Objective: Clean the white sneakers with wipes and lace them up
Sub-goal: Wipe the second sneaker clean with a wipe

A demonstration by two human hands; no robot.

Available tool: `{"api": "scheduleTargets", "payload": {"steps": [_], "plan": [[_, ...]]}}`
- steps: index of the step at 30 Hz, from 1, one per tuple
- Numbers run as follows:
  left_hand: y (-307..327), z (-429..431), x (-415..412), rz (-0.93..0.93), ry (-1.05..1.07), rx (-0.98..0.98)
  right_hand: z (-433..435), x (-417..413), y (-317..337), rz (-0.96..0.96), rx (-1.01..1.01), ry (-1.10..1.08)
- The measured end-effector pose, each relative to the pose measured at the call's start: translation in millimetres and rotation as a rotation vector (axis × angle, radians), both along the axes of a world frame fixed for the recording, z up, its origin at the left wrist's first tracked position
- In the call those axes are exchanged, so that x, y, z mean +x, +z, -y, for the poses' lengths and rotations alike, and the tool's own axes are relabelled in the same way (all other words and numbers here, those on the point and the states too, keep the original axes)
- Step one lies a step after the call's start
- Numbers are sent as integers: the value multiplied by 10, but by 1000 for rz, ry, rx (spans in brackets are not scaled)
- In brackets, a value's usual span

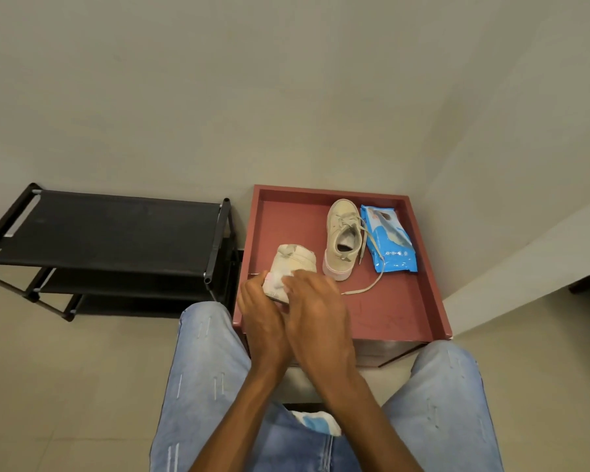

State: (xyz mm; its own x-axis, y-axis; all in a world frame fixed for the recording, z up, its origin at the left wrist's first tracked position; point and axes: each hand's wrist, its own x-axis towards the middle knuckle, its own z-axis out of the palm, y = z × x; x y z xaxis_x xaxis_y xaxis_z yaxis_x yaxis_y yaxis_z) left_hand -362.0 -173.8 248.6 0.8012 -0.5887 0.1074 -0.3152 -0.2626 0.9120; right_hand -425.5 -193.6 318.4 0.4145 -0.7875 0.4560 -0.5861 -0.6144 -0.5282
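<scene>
Hands meet over one sneaker [292, 264] at the red tray's [419, 301] near-left corner: left hand [261, 310] grips its near end, right hand [315, 311] presses flat on it. Second sneaker [343, 238] stands beyond, touching the wipes pack [389, 238]; a black rack [106, 233] stands left.

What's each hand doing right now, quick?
Left hand: closed on the sneaker, gripping its near end.
Right hand: pressed on the same sneaker; a wipe under it cannot be told.
</scene>
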Motion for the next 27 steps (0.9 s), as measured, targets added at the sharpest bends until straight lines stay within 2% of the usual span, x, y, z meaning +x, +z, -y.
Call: {"api": "scheduleTargets", "payload": {"steps": [3,6,9,12,15,19,23,27], "plan": [[-47,-20,52,-60,32,1,-166,-66,-161,88,19,10],[-59,-25,113,-77,16,-18,-105,-225,-121,3,159,119],[-7,-17,103,-65,12,-46,53,-358,36,147,446,-33],[127,20,82,15,9,-93,187,-443,142,330,609,-162],[316,72,38,198,-3,-127,238,-468,211,486,696,-181],[343,11,-98,629,-99,-115,211,-461,225,822,1011,-112],[35,-109,-165,933,-232,-93,102,-474,198,777,1171,-32],[-118,-139,-266,997,-296,-90,94,-489,204,900,1173,-161]]}}
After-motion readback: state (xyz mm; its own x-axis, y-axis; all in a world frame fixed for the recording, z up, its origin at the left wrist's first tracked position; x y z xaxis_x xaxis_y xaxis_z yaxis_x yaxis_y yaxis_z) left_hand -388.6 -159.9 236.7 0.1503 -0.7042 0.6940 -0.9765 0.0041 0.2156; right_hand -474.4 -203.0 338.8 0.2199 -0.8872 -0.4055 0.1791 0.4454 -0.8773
